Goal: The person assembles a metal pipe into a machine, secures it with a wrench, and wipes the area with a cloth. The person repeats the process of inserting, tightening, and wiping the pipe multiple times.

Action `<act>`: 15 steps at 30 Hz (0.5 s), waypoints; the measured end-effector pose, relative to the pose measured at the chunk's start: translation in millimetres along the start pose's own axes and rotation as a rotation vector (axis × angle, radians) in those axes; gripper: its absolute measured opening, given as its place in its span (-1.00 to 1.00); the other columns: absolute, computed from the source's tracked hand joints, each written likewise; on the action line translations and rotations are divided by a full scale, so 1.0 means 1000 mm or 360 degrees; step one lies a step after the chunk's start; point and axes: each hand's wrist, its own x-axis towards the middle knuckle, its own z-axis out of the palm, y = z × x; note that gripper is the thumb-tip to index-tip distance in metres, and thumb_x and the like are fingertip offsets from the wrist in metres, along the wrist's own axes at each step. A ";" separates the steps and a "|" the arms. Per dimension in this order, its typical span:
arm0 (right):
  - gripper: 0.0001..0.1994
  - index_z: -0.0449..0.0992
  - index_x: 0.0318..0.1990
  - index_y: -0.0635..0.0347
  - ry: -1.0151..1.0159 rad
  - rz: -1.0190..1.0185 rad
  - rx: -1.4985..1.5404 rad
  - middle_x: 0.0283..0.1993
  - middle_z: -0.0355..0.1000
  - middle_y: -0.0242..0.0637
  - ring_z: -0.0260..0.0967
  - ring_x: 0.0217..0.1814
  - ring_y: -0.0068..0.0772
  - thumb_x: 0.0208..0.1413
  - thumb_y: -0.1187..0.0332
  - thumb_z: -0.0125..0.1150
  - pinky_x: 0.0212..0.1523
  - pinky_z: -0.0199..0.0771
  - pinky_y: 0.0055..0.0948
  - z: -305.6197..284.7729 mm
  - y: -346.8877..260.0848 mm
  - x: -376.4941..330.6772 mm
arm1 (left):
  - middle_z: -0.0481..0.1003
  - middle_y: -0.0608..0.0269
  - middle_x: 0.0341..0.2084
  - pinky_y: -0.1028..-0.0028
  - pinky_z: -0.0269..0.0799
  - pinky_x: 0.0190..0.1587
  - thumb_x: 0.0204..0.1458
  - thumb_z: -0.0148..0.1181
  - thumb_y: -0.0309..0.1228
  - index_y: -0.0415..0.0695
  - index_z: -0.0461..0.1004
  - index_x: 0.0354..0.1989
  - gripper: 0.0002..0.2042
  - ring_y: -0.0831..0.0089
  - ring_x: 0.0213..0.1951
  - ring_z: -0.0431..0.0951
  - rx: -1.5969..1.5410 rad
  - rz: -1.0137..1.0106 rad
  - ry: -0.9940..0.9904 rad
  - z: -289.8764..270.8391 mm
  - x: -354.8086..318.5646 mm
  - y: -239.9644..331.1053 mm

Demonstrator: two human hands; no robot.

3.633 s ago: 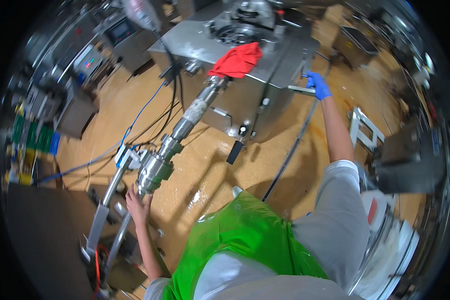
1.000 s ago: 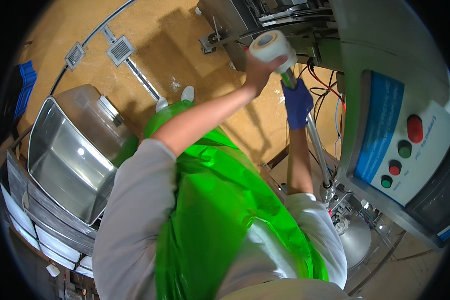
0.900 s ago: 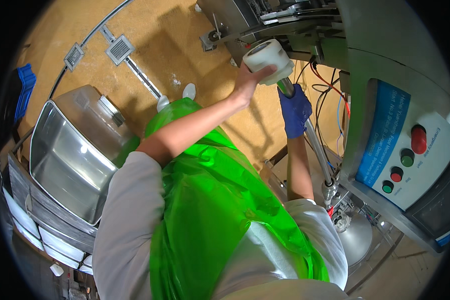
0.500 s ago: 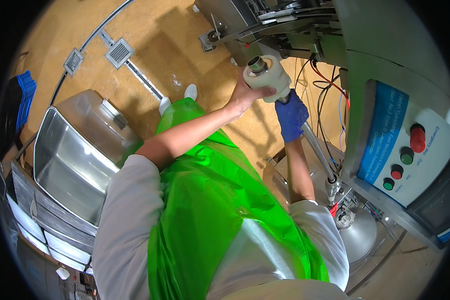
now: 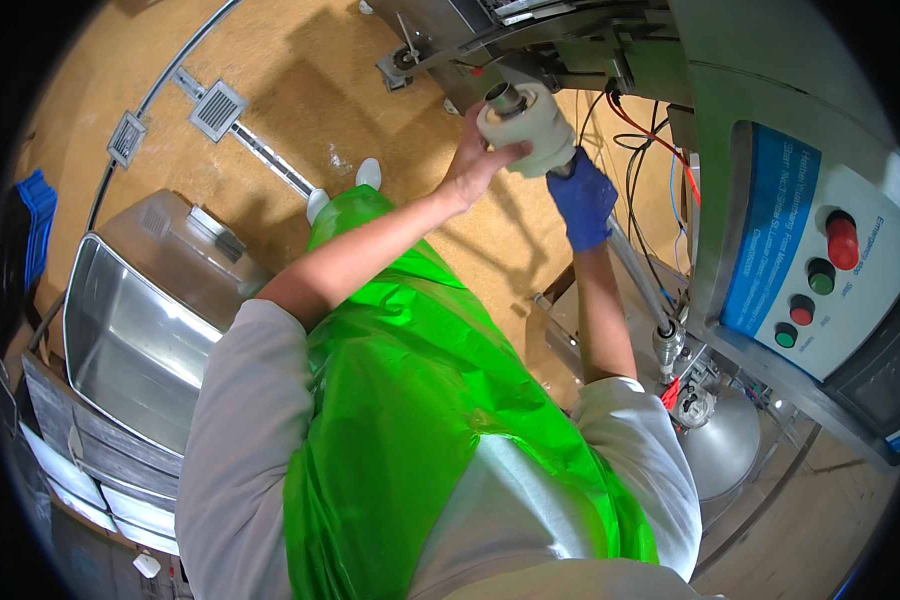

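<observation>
A metal tube [image 5: 637,275] slants up from a fitting beside the machine, and a thick whitish bunched casing [image 5: 545,128] sits around its far end. The tube's open steel tip [image 5: 503,97] sticks out beyond the casing. My bare left hand [image 5: 477,165] is closed round the casing's left side, thumb across its front. My right hand [image 5: 581,198], in a blue glove, is wrapped around the tube just below the casing; some of its fingers are hidden.
On the right stands a machine panel [image 5: 805,255] with red and green buttons. Below the tube is a steel hopper-like bowl [image 5: 718,450]. A steel tub [image 5: 135,330] is at my left. Cables [image 5: 635,165] hang behind the tube. Drain grates [image 5: 217,110] lie in the floor.
Both hands, the casing and the tube end appear slightly higher and further left, along with the whole view. My grip on both looks the same.
</observation>
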 end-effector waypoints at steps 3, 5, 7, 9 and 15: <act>-0.73 0.53 -0.29 0.00 0.0190 -0.0053 0.0077 -0.41 0.57 -0.11 0.56 -0.33 0.05 0.03 0.04 0.26 -0.33 0.53 -0.05 0.001 0.007 0.021 | 0.35 0.01 0.09 0.31 0.33 0.25 -0.17 0.55 -0.30 -0.28 -0.03 0.32 -0.04 0.27 0.17 0.40 0.0057 0.0064 -0.0042 0.005 0.026 -0.001; -0.73 0.53 -0.31 0.00 0.0211 -0.0023 0.0110 -0.42 0.57 -0.12 0.55 -0.34 0.05 0.01 0.03 0.27 -0.35 0.53 -0.06 0.005 0.010 0.024 | 0.35 0.01 0.09 0.31 0.32 0.25 -0.17 0.56 -0.27 -0.28 -0.02 0.34 -0.03 0.28 0.16 0.40 0.0080 0.0126 -0.0084 0.009 0.036 0.000; -0.72 0.54 -0.30 -0.01 0.0211 -0.0045 0.0045 -0.43 0.56 -0.13 0.55 -0.35 0.05 0.01 0.02 0.27 -0.35 0.53 -0.07 0.007 0.014 0.023 | 0.35 0.04 0.12 0.31 0.27 0.28 -0.15 0.54 -0.24 -0.25 -0.01 0.36 -0.03 0.29 0.17 0.38 0.0160 0.0091 -0.0094 0.010 0.038 0.001; -0.73 0.54 -0.30 -0.02 0.0233 -0.0095 0.0042 -0.44 0.56 -0.13 0.55 -0.36 0.06 0.00 0.02 0.26 -0.34 0.54 -0.07 0.010 0.015 0.031 | 0.36 0.01 0.09 0.31 0.34 0.22 -0.17 0.57 -0.22 -0.29 0.01 0.33 -0.02 0.29 0.14 0.42 0.0234 0.0220 -0.0020 0.010 0.042 0.005; -0.68 0.55 -0.23 -0.01 0.0193 0.0048 -0.0025 -0.36 0.59 -0.16 0.57 -0.28 0.00 -0.01 0.00 0.28 -0.29 0.54 -0.10 0.005 0.022 0.049 | 0.38 -0.02 0.06 0.36 0.40 0.16 -0.19 0.58 -0.19 -0.35 -0.03 0.28 0.00 0.33 0.09 0.45 0.0080 0.0204 -0.0125 0.024 0.071 0.001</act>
